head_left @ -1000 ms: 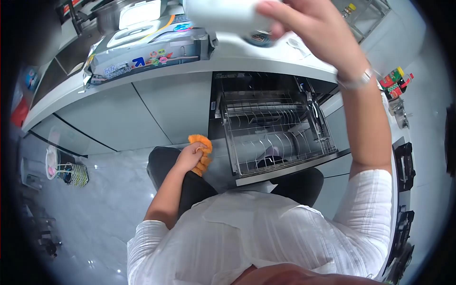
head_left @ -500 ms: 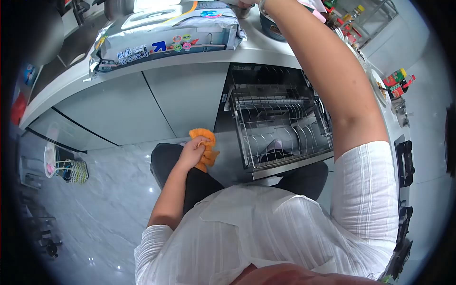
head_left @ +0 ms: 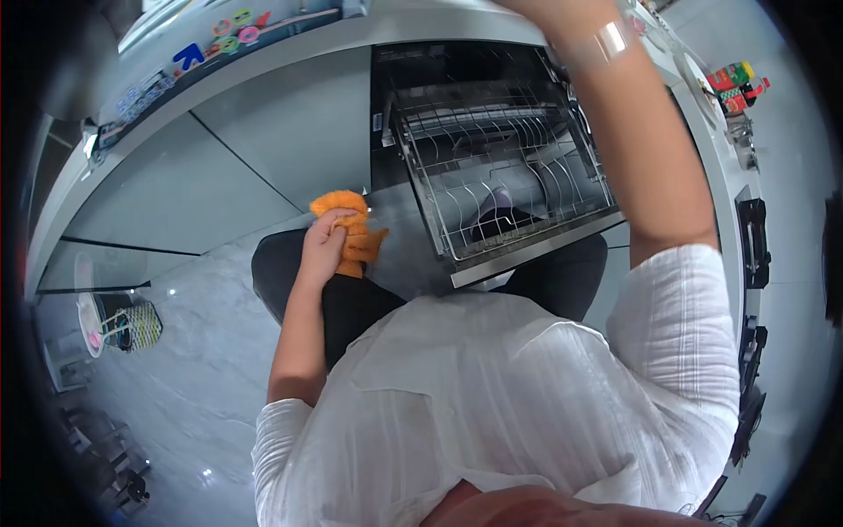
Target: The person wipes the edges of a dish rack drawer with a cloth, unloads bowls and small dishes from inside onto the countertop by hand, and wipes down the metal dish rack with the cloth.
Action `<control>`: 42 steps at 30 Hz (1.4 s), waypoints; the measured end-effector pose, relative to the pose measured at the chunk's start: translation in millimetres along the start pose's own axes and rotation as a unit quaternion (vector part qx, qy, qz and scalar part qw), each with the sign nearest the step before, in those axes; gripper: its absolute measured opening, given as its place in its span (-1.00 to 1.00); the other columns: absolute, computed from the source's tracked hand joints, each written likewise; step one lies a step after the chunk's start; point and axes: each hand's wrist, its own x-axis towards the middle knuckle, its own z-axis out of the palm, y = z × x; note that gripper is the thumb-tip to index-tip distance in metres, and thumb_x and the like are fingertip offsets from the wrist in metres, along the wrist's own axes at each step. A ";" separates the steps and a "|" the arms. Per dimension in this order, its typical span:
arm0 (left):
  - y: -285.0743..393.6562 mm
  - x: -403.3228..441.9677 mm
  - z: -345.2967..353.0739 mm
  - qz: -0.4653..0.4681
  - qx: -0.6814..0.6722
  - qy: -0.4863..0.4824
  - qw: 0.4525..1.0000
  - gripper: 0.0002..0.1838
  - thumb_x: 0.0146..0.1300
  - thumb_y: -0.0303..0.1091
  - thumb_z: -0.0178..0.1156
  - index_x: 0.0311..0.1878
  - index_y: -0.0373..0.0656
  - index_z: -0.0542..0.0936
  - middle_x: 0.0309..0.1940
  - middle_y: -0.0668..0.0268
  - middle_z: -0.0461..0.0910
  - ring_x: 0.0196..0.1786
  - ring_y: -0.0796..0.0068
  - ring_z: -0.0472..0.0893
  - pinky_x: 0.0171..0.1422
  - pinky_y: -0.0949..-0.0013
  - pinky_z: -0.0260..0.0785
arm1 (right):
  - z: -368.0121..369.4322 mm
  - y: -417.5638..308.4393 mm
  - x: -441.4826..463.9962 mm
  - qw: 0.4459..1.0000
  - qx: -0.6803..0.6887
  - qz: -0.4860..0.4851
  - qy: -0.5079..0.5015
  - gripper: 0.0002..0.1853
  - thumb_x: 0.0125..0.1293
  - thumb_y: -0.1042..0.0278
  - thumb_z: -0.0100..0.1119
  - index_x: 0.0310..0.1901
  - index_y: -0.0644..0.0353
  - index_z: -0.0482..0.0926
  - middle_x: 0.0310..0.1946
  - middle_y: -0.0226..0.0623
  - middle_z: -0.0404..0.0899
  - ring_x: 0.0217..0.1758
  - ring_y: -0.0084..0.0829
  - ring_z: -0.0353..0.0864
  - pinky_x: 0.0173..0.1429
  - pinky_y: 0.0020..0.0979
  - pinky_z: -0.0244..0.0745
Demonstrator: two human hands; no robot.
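Note:
My left hand is closed around a fluffy orange cloth above my left thigh. In front of me a dishwasher rack of thin metal wire is pulled out between my knees, and no dishes show in it. My right arm reaches past the rack's right side toward the counter. At the top edge my right hand is blurred and partly cut off, so its fingers cannot be seen. A shiny band circles that wrist.
A wipes packet lies along the counter edge. Pale cabinet doors stand left of the dishwasher. Bottles and a plate are on the right counter. A woven basket sits on the floor at left.
My view has tilted and shifted forward, so the packet sits higher and partly out of frame. My right hand has drawn back from the counter. The orange cloth stays in my left hand.

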 end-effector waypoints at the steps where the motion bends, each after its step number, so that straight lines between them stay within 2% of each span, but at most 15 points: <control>1: 0.8 -1.5 1.0 0.002 -0.028 -0.002 1.000 -0.65 0.32 -0.59 -0.07 0.10 -0.25 0.57 0.00 0.27 0.61 0.02 0.54 0.57 0.16 0.47 0.38 | -2.0 -13.4 -33.5 0.994 0.090 0.000 -0.061 -0.74 0.26 0.33 0.24 -0.08 0.30 0.60 -0.24 -0.07 0.64 -0.15 -0.23 0.65 -0.10 -0.34 0.55; 4: 51.4 -11.2 25.3 -0.042 -0.235 0.044 0.970 -0.63 0.33 -0.57 -0.09 0.17 -0.27 0.51 0.08 0.22 0.58 0.07 0.43 0.59 0.20 0.39 0.41 | 26.6 -21.2 -131.1 0.948 0.237 0.123 -0.175 -0.65 0.29 0.31 0.32 0.05 0.26 0.55 -0.23 -0.26 0.62 -0.15 -0.51 0.64 -0.13 -0.52 0.52; 6: 81.9 -12.1 50.9 -0.043 -0.270 0.021 0.962 -0.60 0.38 -0.52 -0.08 0.27 -0.25 0.44 0.18 0.18 0.52 0.18 0.37 0.55 0.29 0.36 0.38 | 64.0 -19.4 -193.8 0.911 0.283 0.240 -0.179 -0.45 0.30 0.30 0.34 0.28 0.24 0.41 -0.02 -0.20 0.57 0.05 -0.46 0.60 0.09 -0.49 0.50; 8: 116.3 -7.0 84.2 -0.022 -0.291 -0.020 0.956 -0.58 0.41 -0.49 -0.06 0.33 -0.24 0.39 0.22 0.18 0.49 0.23 0.40 0.51 0.33 0.37 0.34 | 82.5 -15.7 -220.4 0.814 0.460 0.316 -0.160 -0.37 0.33 0.32 0.30 0.38 0.22 0.30 0.15 -0.23 0.49 0.20 -0.48 0.49 0.24 -0.41 0.44; 9: 126.9 -2.2 98.1 -0.017 -0.286 -0.038 0.957 -0.55 0.42 -0.48 -0.04 0.36 -0.23 0.35 0.25 0.18 0.46 0.25 0.41 0.49 0.34 0.37 0.32 | 84.4 -13.8 -227.1 0.751 0.541 0.346 -0.149 -0.33 0.35 0.33 0.29 0.43 0.20 0.24 0.23 -0.25 0.45 0.27 -0.49 0.44 0.32 -0.38 0.40; 12: 150.4 9.3 134.7 0.017 -0.247 -0.082 0.965 -0.46 0.44 -0.46 0.03 0.45 -0.22 0.22 0.29 0.18 0.41 0.27 0.44 0.46 0.35 0.38 0.29 | 70.1 -5.1 -232.2 0.723 0.504 0.470 -0.037 -0.41 0.40 0.29 0.23 0.40 0.24 0.28 0.19 -0.26 0.48 0.26 -0.53 0.44 0.33 -0.37 0.40; 16: 139.2 19.5 144.6 0.090 -0.040 -0.068 0.993 -0.29 0.41 -0.41 0.14 0.54 -0.17 0.07 0.30 0.16 0.35 0.32 0.37 0.40 0.40 0.31 0.21 | 39.8 32.1 -264.2 0.603 0.598 0.526 0.036 -0.54 0.39 0.27 0.24 0.22 0.33 0.45 0.01 -0.27 0.62 0.07 -0.48 0.61 0.17 -0.47 0.50; 20: 77.6 38.1 132.0 0.076 0.213 0.112 0.968 -0.11 0.33 -0.25 0.29 0.57 -0.15 -0.02 0.36 0.06 0.23 0.42 0.17 0.25 0.48 0.19 0.10 | 6.7 117.3 -292.4 0.660 0.491 0.563 0.073 -0.62 0.40 0.18 0.23 0.08 0.28 0.53 -0.10 -0.28 0.68 -0.09 -0.49 0.69 0.06 -0.43 0.57; 22: 47.7 49.9 129.2 0.019 0.178 0.107 0.978 0.03 0.24 -0.14 0.39 0.56 -0.25 -0.09 0.42 -0.05 0.10 0.46 0.07 0.17 0.50 0.15 0.07 | 0.0 167.7 -301.2 0.725 0.312 0.610 0.064 -0.58 0.36 0.12 0.26 0.04 0.31 0.52 -0.11 -0.16 0.68 -0.09 -0.35 0.71 0.02 -0.36 0.60; 24: 22.8 59.2 133.7 0.001 0.154 0.102 0.983 0.09 0.18 -0.08 0.44 0.52 -0.38 -0.05 0.35 -0.10 0.15 0.42 0.11 0.21 0.47 0.19 0.11 | 12.0 246.2 -325.6 0.871 -0.081 0.483 -0.039 -0.54 0.29 0.14 0.30 0.03 0.36 0.48 -0.13 0.00 0.66 -0.09 -0.12 0.70 0.03 -0.23 0.61; 26: 10.4 64.8 138.9 0.007 0.112 0.062 0.992 0.06 0.21 -0.22 0.41 0.53 -0.39 -0.12 0.40 -0.09 0.12 0.44 0.16 0.21 0.48 0.25 0.12 | 29.3 277.0 -324.3 0.896 -0.291 0.334 -0.030 -0.58 0.22 0.19 0.31 -0.05 0.37 0.49 -0.16 0.06 0.63 -0.09 0.07 0.66 0.06 -0.13 0.60; 30: 26.3 59.2 155.1 -0.027 -0.046 0.007 0.999 0.02 0.27 -0.54 0.22 0.57 -0.24 -0.30 0.41 0.07 0.17 0.35 0.34 0.33 0.38 0.36 0.24 | 57.7 314.2 -306.7 0.827 -0.373 0.363 -0.214 -0.73 0.20 0.32 0.25 -0.13 0.30 0.61 -0.12 0.04 0.65 -0.08 0.03 0.69 0.02 -0.11 0.63; 34: 16.5 60.6 153.3 -0.005 -0.023 -0.001 1.000 0.04 0.25 -0.65 0.10 0.57 -0.15 -0.41 0.41 0.09 0.18 0.31 0.37 0.36 0.33 0.41 0.26 | 96.2 330.5 -301.3 0.803 -0.320 0.450 -0.225 -0.72 0.27 0.27 0.15 -0.18 0.32 0.68 -0.13 0.18 0.66 -0.08 0.04 0.71 0.04 -0.11 0.64; 40: 18.9 65.0 154.6 0.004 -0.038 -0.023 0.999 0.06 0.21 -0.70 0.03 0.56 -0.14 -0.49 0.44 0.10 0.12 0.31 0.39 0.32 0.33 0.42 0.23 | 149.2 289.8 -299.4 0.894 -0.263 0.316 -0.178 -0.78 0.25 0.37 0.10 -0.13 0.28 0.57 -0.07 0.10 0.59 -0.01 0.03 0.64 0.06 -0.09 0.57; 42: 21.6 64.5 154.7 -0.008 -0.049 -0.021 0.999 0.07 0.20 -0.71 0.02 0.56 -0.13 -0.49 0.44 0.11 0.12 0.30 0.40 0.32 0.32 0.42 0.23 | 159.9 258.2 -278.0 0.901 -0.219 0.333 -0.170 -0.77 0.21 0.42 0.08 -0.09 0.26 0.50 -0.04 0.07 0.55 0.00 0.03 0.62 0.08 -0.11 0.56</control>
